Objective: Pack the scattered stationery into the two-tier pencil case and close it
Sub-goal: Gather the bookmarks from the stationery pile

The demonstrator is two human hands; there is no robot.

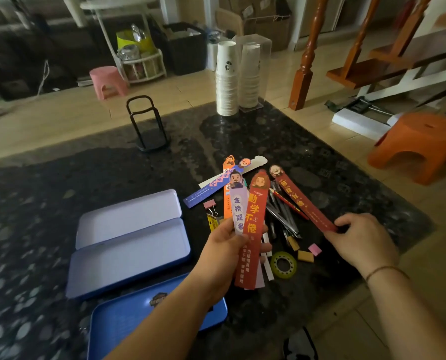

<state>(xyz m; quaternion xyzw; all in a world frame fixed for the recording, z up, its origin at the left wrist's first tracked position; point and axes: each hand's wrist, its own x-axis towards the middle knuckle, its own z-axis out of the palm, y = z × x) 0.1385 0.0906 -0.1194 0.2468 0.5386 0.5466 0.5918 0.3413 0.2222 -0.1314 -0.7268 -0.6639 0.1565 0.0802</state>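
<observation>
The two-tier pencil case point(131, 258) lies open at the left, its pale inner trays unfolded and its blue lid point(128, 318) nearest me. My left hand point(224, 253) holds a fan of cartoon bookmarks point(253, 219), red, lilac and orange among them. My right hand point(359, 240) pinches the lower end of a dark red bookmark point(299, 201). On the table under the bookmarks lie several pens point(281, 214), a pink binder clip point(209, 204), erasers point(305, 256) and a roll of clear tape point(284, 265).
The dark speckled table point(61, 178) carries a black wire stand point(146, 123) and two stacks of paper cups point(227, 79) at the far side. An orange stool point(419, 146) stands on the floor to the right, beside a wooden stair post point(305, 61).
</observation>
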